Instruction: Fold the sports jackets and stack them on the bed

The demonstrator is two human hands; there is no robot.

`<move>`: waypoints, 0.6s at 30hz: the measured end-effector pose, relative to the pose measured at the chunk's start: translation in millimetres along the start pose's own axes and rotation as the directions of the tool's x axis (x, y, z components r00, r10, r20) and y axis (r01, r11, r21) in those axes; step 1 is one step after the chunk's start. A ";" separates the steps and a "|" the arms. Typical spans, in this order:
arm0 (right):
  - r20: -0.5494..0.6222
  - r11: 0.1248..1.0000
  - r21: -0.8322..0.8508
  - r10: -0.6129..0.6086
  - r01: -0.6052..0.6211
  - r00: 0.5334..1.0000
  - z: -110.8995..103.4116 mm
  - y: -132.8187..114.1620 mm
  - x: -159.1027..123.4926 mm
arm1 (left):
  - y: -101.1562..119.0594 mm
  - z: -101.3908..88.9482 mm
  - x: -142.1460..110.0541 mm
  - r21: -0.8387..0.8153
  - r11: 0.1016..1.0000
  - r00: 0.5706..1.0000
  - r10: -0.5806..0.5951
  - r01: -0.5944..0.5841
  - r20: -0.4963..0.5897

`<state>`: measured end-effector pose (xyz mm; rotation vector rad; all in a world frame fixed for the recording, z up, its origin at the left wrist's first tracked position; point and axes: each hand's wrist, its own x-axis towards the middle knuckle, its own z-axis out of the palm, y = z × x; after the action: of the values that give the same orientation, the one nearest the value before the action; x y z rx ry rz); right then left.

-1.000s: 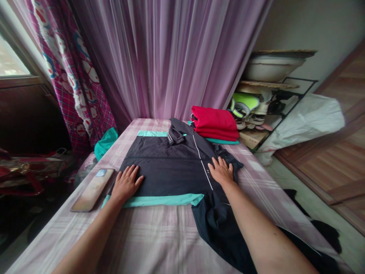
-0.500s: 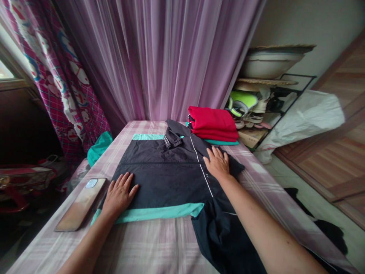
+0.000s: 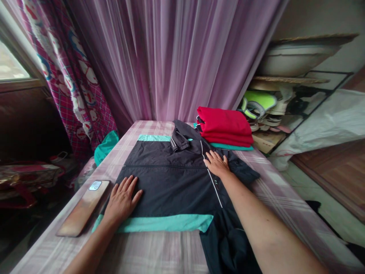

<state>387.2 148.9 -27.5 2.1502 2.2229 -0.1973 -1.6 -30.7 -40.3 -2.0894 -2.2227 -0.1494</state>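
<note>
A dark jacket with turquoise side edges and a white piping line lies spread flat, its zip running crosswise. My left hand rests palm down on the jacket's left end, fingers spread. Palm down on the right part, beside the white piping, lies my right hand, also with fingers apart. One sleeve hangs toward me at the lower right, partly hidden by my right forearm. At the far side the other sleeve is bunched up near the folded red clothes.
Folded red clothes sit at the table's back right. A phone lies near the left edge of the checked tablecloth. Purple curtains hang behind. To the right stands a rack with shoes and a basin.
The view has shifted, so the table and clothes appear farther right. My right hand has slid slightly left over the jacket to the white piping. The left hand stays on the left end.
</note>
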 end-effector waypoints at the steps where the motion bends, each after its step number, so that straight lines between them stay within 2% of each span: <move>1: -0.012 1.000 -0.006 0.013 -0.013 1.000 -1.1 -2.2 -1.7 | 1.1 -0.5 -0.2 -0.008 1.000 1.000 -0.003 0.003 0.000; 5: -0.115 0.998 -0.036 0.051 -0.055 0.992 -3.7 -10.8 -21.8 | 5.0 -2.8 -1.0 -0.037 0.999 1.000 -0.020 0.020 0.011; 10: -0.268 0.997 -0.070 0.023 -0.043 0.963 12.8 6.1 -82.9 | 7.1 -4.4 -2.1 -0.061 0.998 1.000 -0.027 0.027 0.005; 14: -0.179 0.983 -0.143 0.086 -0.112 0.980 34.6 25.3 -121.7 | 9.6 -7.1 -2.8 -0.071 0.997 0.999 -0.036 0.039 0.033; 18: -0.132 0.976 -0.171 0.110 -0.132 0.985 38.1 24.6 -128.5 | 10.6 -10.5 -2.0 -0.069 0.997 0.998 -0.036 0.040 0.054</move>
<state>414.3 17.5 -51.5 2.2442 2.0673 0.1378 9.0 -33.3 -30.0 -2.1105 -2.3208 -0.1792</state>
